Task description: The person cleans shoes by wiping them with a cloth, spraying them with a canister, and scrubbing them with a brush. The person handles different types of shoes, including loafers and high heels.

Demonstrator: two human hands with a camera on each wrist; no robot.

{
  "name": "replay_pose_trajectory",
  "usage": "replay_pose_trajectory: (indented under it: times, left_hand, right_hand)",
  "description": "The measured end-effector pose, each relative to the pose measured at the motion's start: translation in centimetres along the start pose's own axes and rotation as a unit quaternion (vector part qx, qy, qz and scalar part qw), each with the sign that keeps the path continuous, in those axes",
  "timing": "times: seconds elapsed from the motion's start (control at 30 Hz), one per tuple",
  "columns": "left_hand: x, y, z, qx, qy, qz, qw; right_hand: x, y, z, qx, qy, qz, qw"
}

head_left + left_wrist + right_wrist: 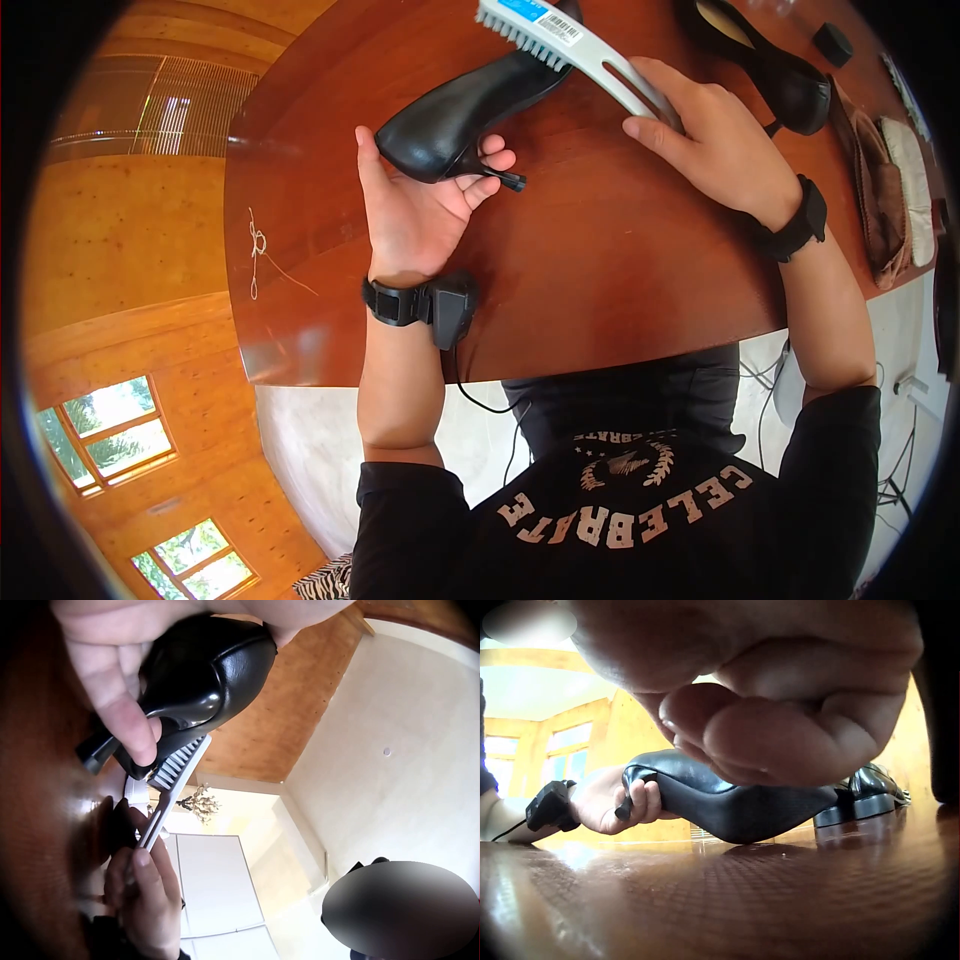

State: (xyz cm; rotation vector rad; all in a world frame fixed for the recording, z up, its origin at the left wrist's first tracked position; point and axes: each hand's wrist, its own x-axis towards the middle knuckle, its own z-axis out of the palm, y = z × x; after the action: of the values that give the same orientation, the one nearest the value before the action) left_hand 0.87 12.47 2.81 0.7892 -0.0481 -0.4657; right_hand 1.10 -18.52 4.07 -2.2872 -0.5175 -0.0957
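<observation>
A black high-heeled shoe (450, 120) is held in my left hand (415, 220), the palm under its back end and the fingers curled round the slim heel (97, 750). Its sole (742, 817) shows in the right wrist view, with the front part down at the tabletop. My right hand (725, 145) grips the handle of a pale grey brush (600, 60) with a blue label. The bristles (172, 769) face down and lie against the shoe's upper edge toward the front. The shoe's toe is hidden behind the brush and cut off in the head view.
On the brown table (600, 250), a second black heeled shoe (770, 75) lies beyond my right hand. Near it sit a small black block (833, 45) and a brown and white cloth item (880, 200). A thin string (257, 245) lies near the left edge.
</observation>
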Motion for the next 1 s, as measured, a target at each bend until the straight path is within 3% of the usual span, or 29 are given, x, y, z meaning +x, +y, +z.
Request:
replay_pose_trajectory:
  times: [0.7, 1.0]
  left_hand:
    - [-0.01, 0.01, 0.21, 0.003, -0.004, -0.001, 1.000]
    - [-0.03, 0.01, 0.30, 0.010, 0.001, 0.002, 1.000]
  right_hand:
    - [0.03, -0.02, 0.10, 0.051, -0.042, -0.067, 0.996]
    - [-0.03, -0.19, 0.35, 0.030, 0.027, -0.039, 0.998]
